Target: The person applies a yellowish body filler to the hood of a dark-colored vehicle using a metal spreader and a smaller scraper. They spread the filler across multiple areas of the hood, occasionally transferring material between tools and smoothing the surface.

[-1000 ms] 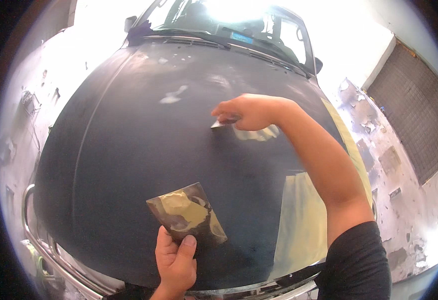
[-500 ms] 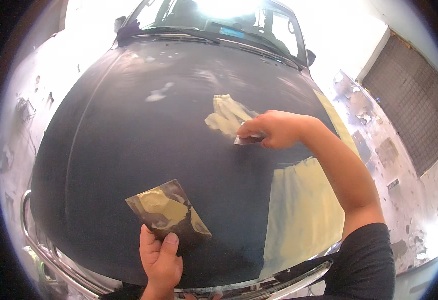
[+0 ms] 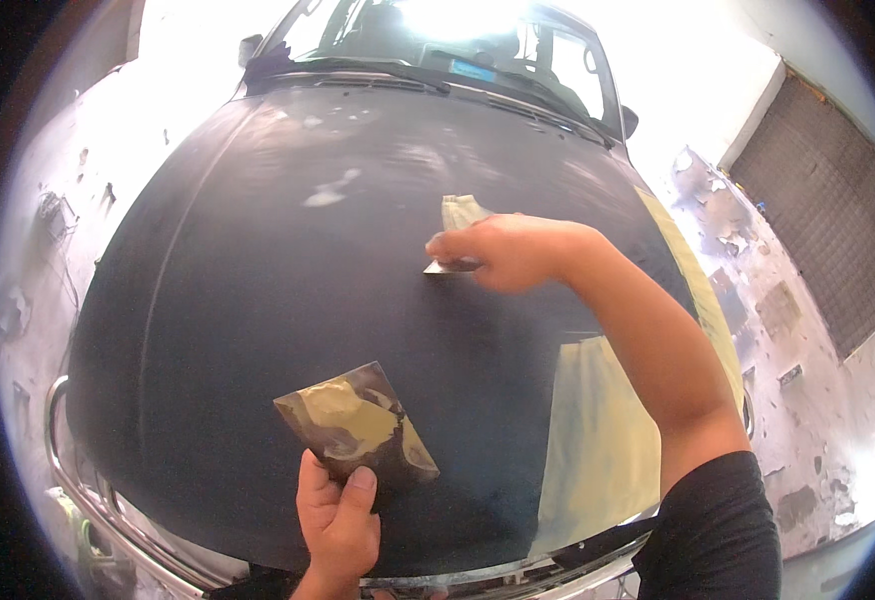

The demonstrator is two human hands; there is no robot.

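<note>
On the dark grey vehicle hood (image 3: 238, 300), my right hand (image 3: 503, 250) grips a thin metal spreader (image 3: 443, 268), its blade low against the panel. A pale yellow filler patch (image 3: 463, 208) shows just behind that hand, partly covered by it. Below, my left hand (image 3: 340, 520) holds a square metal plate (image 3: 358, 410), thumb over its near edge, with yellow filler smeared on top. A larger, streaked yellow filler area (image 3: 588, 440) lies on the hood's right front, partly under my right forearm, and a yellow band (image 3: 693, 260) runs along the right edge.
The windshield with wipers (image 3: 378, 65) is at the top. A chrome front bar (image 3: 63, 420) curves around the hood's front. A peeling pale wall (image 3: 778, 410) with a dark mesh panel (image 3: 818, 190) stands at the right; another wall (image 3: 48, 250) is at the left.
Since half a second ago my right hand and spreader have moved up and left, now hiding most of the middle filler patch. My left hand still holds the plate at the lower centre.
</note>
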